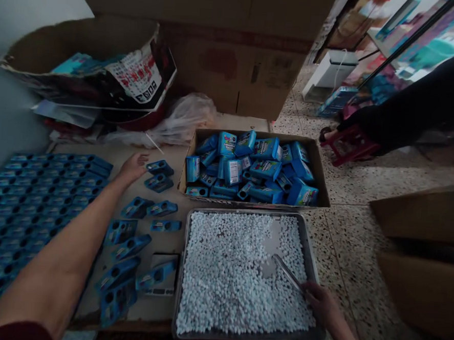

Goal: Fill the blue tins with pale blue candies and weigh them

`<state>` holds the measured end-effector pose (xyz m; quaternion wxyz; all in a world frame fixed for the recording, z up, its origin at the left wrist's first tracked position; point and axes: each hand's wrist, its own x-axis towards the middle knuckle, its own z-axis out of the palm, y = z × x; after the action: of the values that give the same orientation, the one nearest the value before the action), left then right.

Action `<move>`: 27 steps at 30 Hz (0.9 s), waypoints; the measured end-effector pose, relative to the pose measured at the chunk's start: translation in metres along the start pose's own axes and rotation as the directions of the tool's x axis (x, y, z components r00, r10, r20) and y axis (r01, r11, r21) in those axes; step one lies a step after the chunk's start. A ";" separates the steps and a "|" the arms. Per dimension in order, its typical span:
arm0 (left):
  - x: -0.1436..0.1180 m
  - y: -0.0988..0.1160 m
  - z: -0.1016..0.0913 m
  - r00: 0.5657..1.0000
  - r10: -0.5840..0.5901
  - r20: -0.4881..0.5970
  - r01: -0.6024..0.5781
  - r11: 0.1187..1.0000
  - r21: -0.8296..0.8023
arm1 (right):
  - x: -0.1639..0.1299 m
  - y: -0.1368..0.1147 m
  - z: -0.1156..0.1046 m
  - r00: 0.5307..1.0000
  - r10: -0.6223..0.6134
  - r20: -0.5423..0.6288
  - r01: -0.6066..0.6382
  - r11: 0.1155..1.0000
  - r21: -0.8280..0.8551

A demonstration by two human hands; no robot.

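Note:
My left hand (135,165) is stretched out at the far side of the table, fingers apart, beside a small blue carton (160,167) with a round hole. Several more such cartons stand loosely below it, one of them (156,274) on a small scale (165,289). My right hand (317,296) is closed round the handle of a metal spoon (288,271). The spoon's far end rests in a metal tray (314,252) spread with small pale candies (228,278), at a spot where the tray's bottom shows through.
Behind the tray, a cardboard box (326,189) holds a heap of blue cartons (265,167). Tight rows of cartons (35,220) fill the left. A cut-open container (128,77) and plastic bags (192,114) lie at the back. At right are a red stool (349,144), a person's leg (408,94) and open cardboard flaps (427,218).

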<state>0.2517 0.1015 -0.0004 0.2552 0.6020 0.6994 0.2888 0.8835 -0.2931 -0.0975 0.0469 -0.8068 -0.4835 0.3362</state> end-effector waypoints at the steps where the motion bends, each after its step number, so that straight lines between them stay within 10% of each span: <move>1: 0.001 0.015 0.003 0.999 0.039 -0.021 -0.038 0.999 0.039 | -0.002 -0.006 -0.001 0.999 0.016 0.033 -0.016 1.000 -0.009; 7: -0.004 0.108 0.085 0.960 0.257 0.109 -0.278 0.909 0.310 | -0.013 -0.068 -0.009 0.994 -0.003 0.112 0.034 0.961 -0.275; 11: -0.028 0.120 0.121 0.947 0.283 0.152 -0.321 0.825 0.464 | -0.015 -0.079 -0.015 0.991 -0.046 0.128 0.106 0.851 -0.514; 19: -0.068 0.112 0.114 0.956 0.292 0.040 -0.272 0.822 0.500 | 0.025 -0.086 -0.024 0.994 -0.110 0.028 0.103 0.772 -0.627; 27: -0.062 0.121 0.097 0.954 0.231 -0.190 -0.162 0.933 0.321 | 0.078 -0.122 -0.006 0.932 -0.271 0.241 0.363 0.732 -0.577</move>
<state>0.4133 0.0626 0.0185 0.0491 0.6644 0.6955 0.2691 0.8192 -0.1639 -0.0825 -0.1941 -0.6577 -0.6986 0.2043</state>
